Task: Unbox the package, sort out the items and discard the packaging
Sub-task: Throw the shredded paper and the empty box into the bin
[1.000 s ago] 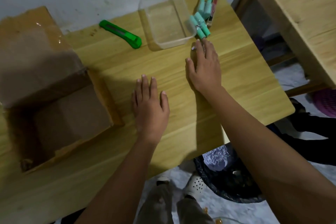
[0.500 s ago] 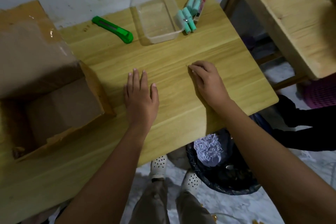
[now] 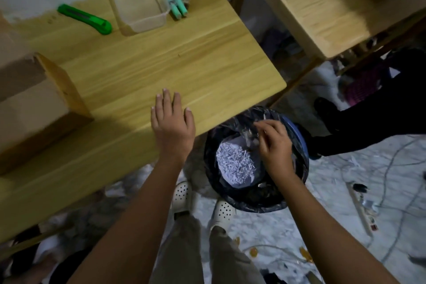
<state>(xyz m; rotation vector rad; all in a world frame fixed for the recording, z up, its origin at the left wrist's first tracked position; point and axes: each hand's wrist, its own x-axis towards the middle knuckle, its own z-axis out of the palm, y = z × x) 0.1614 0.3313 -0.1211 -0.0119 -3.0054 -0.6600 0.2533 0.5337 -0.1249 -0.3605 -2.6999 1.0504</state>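
My left hand point(image 3: 171, 122) lies flat, fingers straight, on the wooden table point(image 3: 184, 57) near its front edge. My right hand point(image 3: 274, 140) hovers over the black-lined trash bin point(image 3: 297, 136) just off the table's corner. Its fingers are curled and seem to pinch a small clear scrap of packaging point(image 3: 250, 137). White shredded paper point(image 3: 235, 166) fills the bin. The open cardboard box point(image 3: 34, 104) stands at the table's left. At the back are a clear plastic tray point(image 3: 138, 4) and several teal markers point(image 3: 178, 0) to its right.
A green utility knife point(image 3: 85, 18) lies left of the tray. A second wooden table point(image 3: 311, 7) stands to the right. A person's dark leg point(image 3: 368, 127) is beside the bin. A power strip point(image 3: 362, 207) and cables lie on the floor.
My right hand left the tabletop with curled fingers and moved down right over the bin. My left hand stayed flat on the table. The view shifted right and down.
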